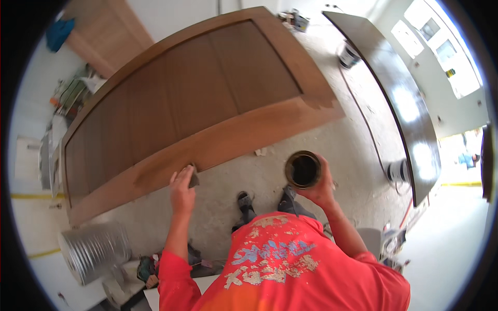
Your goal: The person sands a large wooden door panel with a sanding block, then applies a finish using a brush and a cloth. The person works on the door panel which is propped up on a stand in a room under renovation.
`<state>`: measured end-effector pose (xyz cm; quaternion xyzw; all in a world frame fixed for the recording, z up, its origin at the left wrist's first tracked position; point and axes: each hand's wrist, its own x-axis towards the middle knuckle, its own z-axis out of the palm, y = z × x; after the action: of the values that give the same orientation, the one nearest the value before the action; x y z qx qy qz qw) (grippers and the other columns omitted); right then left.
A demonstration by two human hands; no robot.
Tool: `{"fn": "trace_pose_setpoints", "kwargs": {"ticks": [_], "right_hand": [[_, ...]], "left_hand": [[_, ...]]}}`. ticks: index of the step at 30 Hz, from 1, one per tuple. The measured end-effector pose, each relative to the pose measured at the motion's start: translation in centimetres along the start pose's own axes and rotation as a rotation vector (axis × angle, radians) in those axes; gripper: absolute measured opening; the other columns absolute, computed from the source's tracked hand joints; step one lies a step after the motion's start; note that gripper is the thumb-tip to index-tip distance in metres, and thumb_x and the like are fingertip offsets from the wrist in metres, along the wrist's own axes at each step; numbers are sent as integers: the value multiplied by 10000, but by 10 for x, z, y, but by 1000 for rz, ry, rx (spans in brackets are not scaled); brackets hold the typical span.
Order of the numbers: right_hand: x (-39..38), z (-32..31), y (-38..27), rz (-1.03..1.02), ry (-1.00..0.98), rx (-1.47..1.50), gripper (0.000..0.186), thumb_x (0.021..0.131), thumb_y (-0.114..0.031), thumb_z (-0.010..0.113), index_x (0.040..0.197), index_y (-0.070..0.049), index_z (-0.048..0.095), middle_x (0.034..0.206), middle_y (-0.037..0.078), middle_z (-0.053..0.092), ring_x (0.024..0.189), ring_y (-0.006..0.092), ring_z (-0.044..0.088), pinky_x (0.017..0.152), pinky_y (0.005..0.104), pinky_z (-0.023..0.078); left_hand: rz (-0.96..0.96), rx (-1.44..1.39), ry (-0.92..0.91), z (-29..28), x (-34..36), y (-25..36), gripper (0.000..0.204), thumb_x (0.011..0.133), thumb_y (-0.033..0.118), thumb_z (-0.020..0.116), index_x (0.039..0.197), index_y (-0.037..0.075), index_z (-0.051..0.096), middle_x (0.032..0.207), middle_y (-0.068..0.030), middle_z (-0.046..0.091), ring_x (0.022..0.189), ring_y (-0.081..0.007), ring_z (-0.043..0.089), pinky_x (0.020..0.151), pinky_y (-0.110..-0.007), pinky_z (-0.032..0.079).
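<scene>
A large brown wooden panelled door [187, 83] lies across the upper middle, with uneven darker stain along its near rail [233, 137]. My left hand [181, 186] is at that rail's edge, fingers closed on a greyish pad [194, 179], possibly a cloth or sponge, partly hidden by the fingers. My right hand [322, 187] grips an open round can [302, 169] of dark liquid, held to the right of my left hand, above the floor.
A glossy dark board [389, 93] rests on buckets [398, 171] at the right, with a cord [363, 114] on the floor. A silver ribbed cylinder [93, 251] lies lower left, near piled items. Another wooden door [106, 33] stands behind.
</scene>
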<state>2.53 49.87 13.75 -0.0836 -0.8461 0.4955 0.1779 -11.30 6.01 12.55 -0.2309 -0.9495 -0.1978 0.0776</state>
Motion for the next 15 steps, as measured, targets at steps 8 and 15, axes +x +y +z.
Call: {"fn": "trace_pose_setpoints", "kwargs": {"ticks": [8,15], "right_hand": [[30,24,-35,-348,-66,-116,1033,591,-267,995,1463,-56,482,1454,176,583,1357,415,550,1152,496,458],[56,27,-79,-458,-112,-90,1016,604,-290,977,1458,-51,483,1462,159,582,1383,405,530,1168,497,443]], "left_hand": [[107,-516,-49,-112,74,190,365,840,11,801,1196,74,750,1030,-94,762,967,-275,715,878,-401,562],[483,-231,-135,-91,101,216,344,724,57,845,1055,120,775,913,-68,767,903,-291,691,789,-424,547]]}}
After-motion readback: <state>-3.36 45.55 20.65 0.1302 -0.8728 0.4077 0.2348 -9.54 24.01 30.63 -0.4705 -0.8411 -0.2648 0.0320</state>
